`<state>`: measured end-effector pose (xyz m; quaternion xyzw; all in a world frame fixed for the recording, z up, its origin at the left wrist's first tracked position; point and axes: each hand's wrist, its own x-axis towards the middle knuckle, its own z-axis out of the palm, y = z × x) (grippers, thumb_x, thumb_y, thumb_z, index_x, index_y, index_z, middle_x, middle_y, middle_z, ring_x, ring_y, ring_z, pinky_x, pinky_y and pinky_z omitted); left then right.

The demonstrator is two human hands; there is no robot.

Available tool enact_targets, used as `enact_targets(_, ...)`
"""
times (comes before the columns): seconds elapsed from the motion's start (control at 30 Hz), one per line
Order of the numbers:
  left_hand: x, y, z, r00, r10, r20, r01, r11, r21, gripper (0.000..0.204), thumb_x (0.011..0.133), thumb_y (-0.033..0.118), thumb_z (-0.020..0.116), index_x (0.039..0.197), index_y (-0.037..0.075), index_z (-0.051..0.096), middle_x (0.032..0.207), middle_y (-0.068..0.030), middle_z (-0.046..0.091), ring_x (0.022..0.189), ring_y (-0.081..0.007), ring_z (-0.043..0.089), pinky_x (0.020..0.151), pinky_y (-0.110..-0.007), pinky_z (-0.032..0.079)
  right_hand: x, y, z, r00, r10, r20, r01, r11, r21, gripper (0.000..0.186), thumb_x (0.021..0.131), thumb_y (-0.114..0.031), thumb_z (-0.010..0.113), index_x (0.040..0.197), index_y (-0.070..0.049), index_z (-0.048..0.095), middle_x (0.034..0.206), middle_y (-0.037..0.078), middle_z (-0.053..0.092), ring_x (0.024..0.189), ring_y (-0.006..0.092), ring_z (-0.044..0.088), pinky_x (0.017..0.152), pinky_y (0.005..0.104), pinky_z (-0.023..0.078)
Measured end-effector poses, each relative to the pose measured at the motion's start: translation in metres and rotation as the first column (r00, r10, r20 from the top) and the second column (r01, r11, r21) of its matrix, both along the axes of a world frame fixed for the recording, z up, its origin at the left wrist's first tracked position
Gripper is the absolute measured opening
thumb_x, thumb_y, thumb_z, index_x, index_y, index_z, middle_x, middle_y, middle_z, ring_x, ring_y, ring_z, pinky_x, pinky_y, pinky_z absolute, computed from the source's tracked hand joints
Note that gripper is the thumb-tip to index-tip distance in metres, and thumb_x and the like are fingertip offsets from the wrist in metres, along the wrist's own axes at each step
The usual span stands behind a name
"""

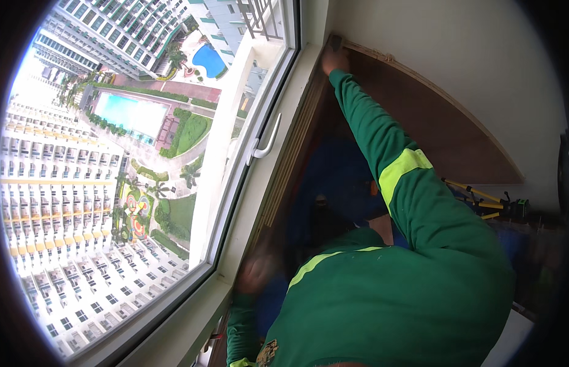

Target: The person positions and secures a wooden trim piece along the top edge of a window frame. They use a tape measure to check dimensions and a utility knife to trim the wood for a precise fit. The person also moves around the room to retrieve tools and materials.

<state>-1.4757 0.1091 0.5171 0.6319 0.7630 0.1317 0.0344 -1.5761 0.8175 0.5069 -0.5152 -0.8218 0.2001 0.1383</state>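
My right hand reaches up to the corner where the white window frame meets the wall, at the end of a brown wooden board with a curved edge. It looks closed round a small dark thing that I cannot make out. Long thin wooden strips or edges run beside the frame below that hand. Lower down, my left hand is blurred by motion against the brown edge along the window; whether it grips anything is unclear. Both arms wear green sleeves with yellow bands.
A closed window with a white handle fills the left, showing high-rise buildings and pools far below. At right are a pale wall and yellow-and-black tools below the board. Blue material lies in shadow beneath my arm.
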Motion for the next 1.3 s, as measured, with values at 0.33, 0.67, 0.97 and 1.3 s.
enact_targets(0.33,-0.001,0.011,0.009,0.996,-0.056,0.067,0.052,0.998,0.047,0.055,0.085,0.014,0.065,0.14,0.015,0.066,0.12,-0.0135,0.066,0.102,-0.0311,0.065,0.087,-0.043,0.055,-0.004,-0.015,-0.007,0.971,-0.013,0.24,0.0,0.999,0.053,0.052,0.106,-0.028,0.038,0.153,-0.008,0.047,0.158,0.032,0.039,0.144,0.0514,0.042,0.118,0.0535,0.039)
enact_targets(0.67,-0.003,0.026,0.05,0.97,-0.073,0.23,0.068,0.997,0.031,0.061,0.086,0.006,0.063,0.146,0.008,0.056,0.129,-0.0143,0.061,0.11,-0.0329,0.062,0.093,-0.044,0.055,0.03,-0.134,-0.011,0.989,0.092,0.112,-0.099,0.994,0.053,0.064,0.112,-0.038,0.025,0.128,0.014,0.059,0.129,0.038,0.061,0.118,0.0515,0.061,0.107,0.0517,0.048)
enact_targets(0.97,0.001,0.026,0.036,0.918,-0.053,0.394,-0.09,0.938,0.335,0.058,0.076,-0.005,0.074,0.132,0.006,0.064,0.122,-0.015,0.064,0.11,-0.0354,0.062,0.094,-0.045,0.053,0.055,-0.291,-0.02,0.98,-0.141,-0.139,0.137,0.99,-0.041,0.065,0.11,-0.04,0.039,0.117,0.024,0.045,0.107,0.043,0.064,0.107,0.0517,0.068,0.093,0.0482,0.057)
enact_targets(1.3,0.002,0.024,0.022,0.913,-0.051,0.406,-0.114,0.921,0.373,0.047,0.081,-0.006,0.067,0.126,0.007,0.068,0.116,-0.0172,0.064,0.105,-0.0363,0.065,0.09,-0.044,0.055,0.08,-0.378,0.004,0.893,-0.313,-0.324,0.21,0.925,-0.316,0.066,0.107,-0.048,0.045,0.118,0.017,0.038,0.111,0.047,0.062,0.11,0.0561,0.064,0.097,0.0538,0.053)
